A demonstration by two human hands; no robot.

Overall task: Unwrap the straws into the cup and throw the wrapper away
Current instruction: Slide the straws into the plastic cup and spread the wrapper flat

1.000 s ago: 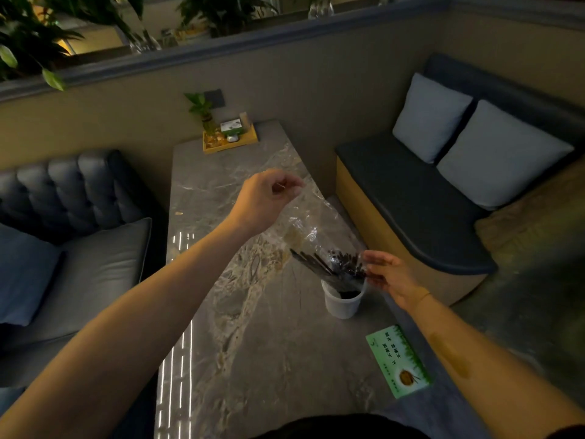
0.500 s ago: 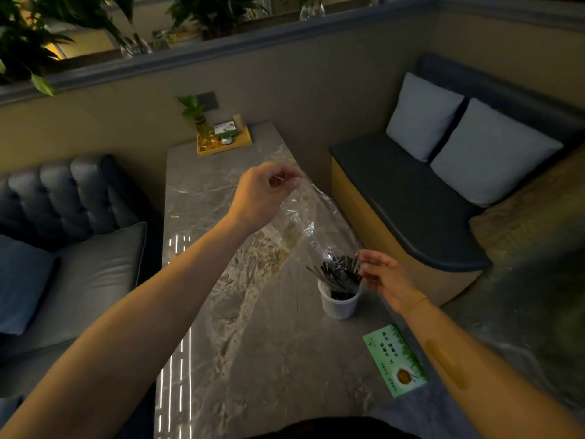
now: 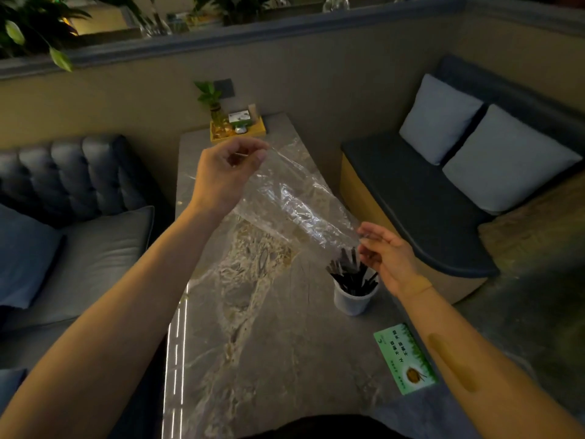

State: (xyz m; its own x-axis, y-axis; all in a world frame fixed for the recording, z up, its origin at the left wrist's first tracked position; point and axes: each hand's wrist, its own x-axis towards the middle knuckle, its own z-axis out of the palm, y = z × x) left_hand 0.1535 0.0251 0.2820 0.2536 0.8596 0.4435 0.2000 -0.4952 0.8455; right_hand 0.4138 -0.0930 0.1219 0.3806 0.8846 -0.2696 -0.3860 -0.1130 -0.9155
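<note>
Straws stood in the cup on the desk; our left hand and right hand each pinched the emptied wrapper, best lifted clear slowly before binning.

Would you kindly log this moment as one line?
straws in cup | wrapper empty, pinched by left hand, right hand | disposal pending

A: The print on the green card is too small to read; the picture's edge cuts both forearms.

B: The straws hide their lower ends inside the cup; the clear wrapper blurs the marble table behind it; the tray items are too dim to tell.
</note>
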